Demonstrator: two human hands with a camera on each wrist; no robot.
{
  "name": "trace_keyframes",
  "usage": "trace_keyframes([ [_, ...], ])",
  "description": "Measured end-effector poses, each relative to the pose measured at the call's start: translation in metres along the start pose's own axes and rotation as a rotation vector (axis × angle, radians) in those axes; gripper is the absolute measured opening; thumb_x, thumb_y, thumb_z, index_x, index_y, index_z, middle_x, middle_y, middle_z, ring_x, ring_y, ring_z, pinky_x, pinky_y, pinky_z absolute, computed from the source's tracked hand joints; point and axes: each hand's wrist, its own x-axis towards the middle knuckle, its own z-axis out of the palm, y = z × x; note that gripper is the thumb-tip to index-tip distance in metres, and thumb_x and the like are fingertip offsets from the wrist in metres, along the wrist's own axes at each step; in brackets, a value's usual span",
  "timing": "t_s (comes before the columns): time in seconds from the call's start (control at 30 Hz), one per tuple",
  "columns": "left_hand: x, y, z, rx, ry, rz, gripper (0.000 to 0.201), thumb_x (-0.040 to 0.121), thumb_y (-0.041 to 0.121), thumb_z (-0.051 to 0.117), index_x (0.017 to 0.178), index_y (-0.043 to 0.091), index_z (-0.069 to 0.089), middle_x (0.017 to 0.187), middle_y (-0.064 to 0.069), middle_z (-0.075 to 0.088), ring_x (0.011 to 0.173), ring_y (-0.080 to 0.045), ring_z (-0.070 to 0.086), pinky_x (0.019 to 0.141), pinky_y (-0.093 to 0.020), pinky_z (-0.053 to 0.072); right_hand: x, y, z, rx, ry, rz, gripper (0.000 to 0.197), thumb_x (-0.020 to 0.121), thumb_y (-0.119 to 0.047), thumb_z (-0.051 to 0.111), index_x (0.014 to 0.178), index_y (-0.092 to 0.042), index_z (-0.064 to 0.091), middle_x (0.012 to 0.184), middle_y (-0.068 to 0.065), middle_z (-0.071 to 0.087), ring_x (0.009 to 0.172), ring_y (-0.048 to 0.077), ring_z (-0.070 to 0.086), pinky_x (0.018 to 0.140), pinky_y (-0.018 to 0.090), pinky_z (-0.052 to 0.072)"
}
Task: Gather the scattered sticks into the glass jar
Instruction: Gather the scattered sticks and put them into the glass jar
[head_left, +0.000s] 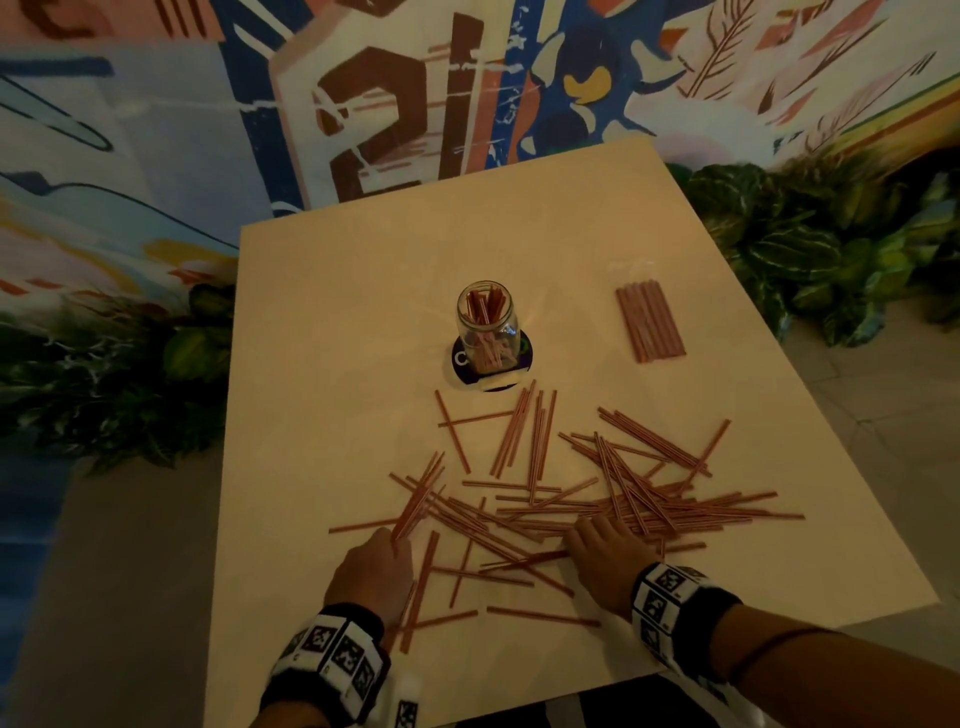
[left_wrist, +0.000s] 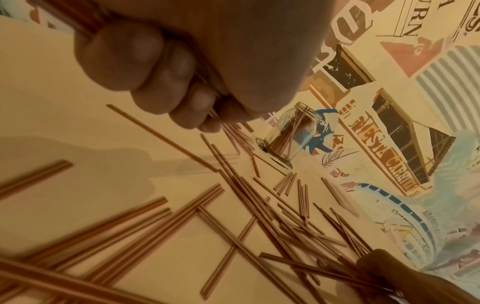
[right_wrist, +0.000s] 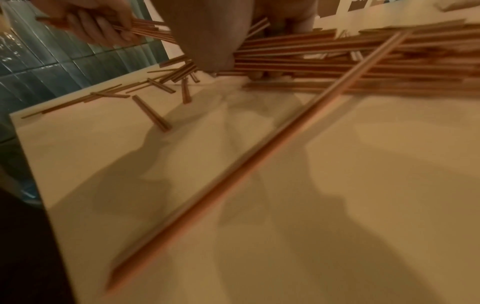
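Note:
A glass jar (head_left: 487, 327) with several reddish sticks standing in it sits at mid-table. Many loose sticks (head_left: 613, 483) lie crisscrossed over the near half of the cream table (head_left: 337, 322). My left hand (head_left: 387, 545) is at the pile's left edge, its fingers (left_wrist: 161, 72) curled round a bundle of sticks (head_left: 418, 499) that points away toward the jar. My right hand (head_left: 597, 535) lies palm down on the thick part of the pile. Its thumb (right_wrist: 213, 51) and curled fingertips (right_wrist: 262, 76) reach the table on either side of several sticks.
A flat, neat pack of sticks (head_left: 649, 322) lies at the back right. The jar stands on a dark round coaster (head_left: 460, 364). Leafy plants (head_left: 810, 244) flank the table on both sides, and a painted wall (head_left: 363, 104) rises behind it. The table's near edge is just under my wrists.

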Motion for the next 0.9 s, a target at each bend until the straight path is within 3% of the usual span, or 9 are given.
trace_keyframes([
  [0.07,-0.001,0.0,-0.004,-0.034,0.021,-0.007,0.043,0.098,0.034,0.025,0.122,0.012,0.055,0.123,-0.012,0.061,0.11,-0.031,0.057,0.092,-0.033,0.044,0.001,0.002,-0.001,0.019,0.04,-0.012,0.037,0.087,-0.014,0.041,0.124,-0.006,0.043,0.121,0.016,0.053,0.107,0.035,0.05,0.097,0.044,0.04],
  [0.13,0.0,-0.001,-0.006,-0.071,0.035,-0.007,0.043,0.099,0.033,0.027,0.123,0.012,0.055,0.122,-0.013,0.062,0.109,-0.032,0.057,0.091,-0.033,0.044,0.001,0.003,-0.007,0.073,-0.021,-0.031,0.038,0.091,-0.013,0.033,0.129,-0.006,0.035,0.125,0.016,0.048,0.11,0.034,0.046,0.099,0.043,0.034],
  [0.23,0.003,-0.006,-0.009,-0.13,0.053,-0.001,0.04,0.099,0.031,0.029,0.113,0.008,0.058,0.116,-0.017,0.063,0.103,-0.034,0.058,0.086,-0.033,0.045,0.001,0.002,-0.018,0.129,-0.026,-0.071,0.036,0.092,-0.014,0.031,0.127,-0.007,0.036,0.119,0.016,0.052,0.101,0.034,0.05,0.088,0.04,0.036],
  [0.3,0.005,-0.008,-0.01,-0.183,0.066,-0.002,0.038,0.099,0.03,0.03,0.103,0.006,0.059,0.11,-0.019,0.064,0.098,-0.034,0.058,0.083,-0.034,0.044,0.0,0.001,-0.026,0.177,-0.017,-0.077,0.031,0.092,-0.02,0.032,0.12,-0.008,0.04,0.113,0.015,0.056,0.086,0.031,0.051,0.075,0.037,0.035],
  [0.37,0.006,-0.011,-0.012,-0.23,0.085,-0.002,0.035,0.098,0.028,0.03,0.091,0.007,0.057,0.101,-0.019,0.064,0.089,-0.032,0.057,0.08,-0.034,0.044,0.004,-0.003,-0.032,0.267,0.02,-0.065,0.028,0.094,-0.029,0.032,0.112,-0.011,0.043,0.108,0.013,0.06,0.077,0.025,0.047,0.07,0.033,0.036],
  [0.5,0.007,-0.019,-0.015,-0.278,0.111,-0.006,0.034,0.098,0.028,0.03,0.083,0.01,0.053,0.087,-0.014,0.059,0.079,-0.029,0.053,0.074,-0.033,0.041,0.029,-0.021,-0.048,0.35,-0.016,-0.018,0.042,0.094,-0.046,0.029,0.115,-0.012,0.043,0.115,0.011,0.06,0.099,0.032,0.058,0.084,0.04,0.046],
  [0.7,0.006,-0.03,-0.02,-0.317,0.117,-0.024,0.036,0.098,0.03,0.03,0.085,0.008,0.056,0.087,-0.015,0.061,0.084,-0.033,0.057,0.073,-0.033,0.041,0.077,-0.064,-0.061,0.412,0.028,0.073,0.054,0.088,-0.059,0.035,0.114,-0.014,0.048,0.117,0.01,0.061,0.101,0.032,0.059,0.084,0.039,0.049],
  [0.8,0.007,-0.036,-0.023,-0.328,0.126,-0.033,0.036,0.098,0.03,0.031,0.091,0.008,0.058,0.094,-0.018,0.064,0.088,-0.034,0.058,0.072,-0.033,0.04,0.087,-0.081,-0.058,0.331,0.016,0.074,0.049,0.089,-0.049,0.045,0.12,-0.012,0.044,0.124,0.013,0.055,0.109,0.034,0.055,0.091,0.042,0.045],
  [0.9,0.008,-0.041,-0.024,-0.345,0.111,-0.046,0.037,0.098,0.031,0.031,0.101,0.009,0.06,0.098,-0.017,0.066,0.088,-0.033,0.058,0.073,-0.033,0.042,0.089,-0.088,-0.055,0.28,0.035,0.074,0.041,0.094,-0.035,0.041,0.124,-0.008,0.04,0.128,0.016,0.051,0.112,0.036,0.053,0.093,0.043,0.042],
])
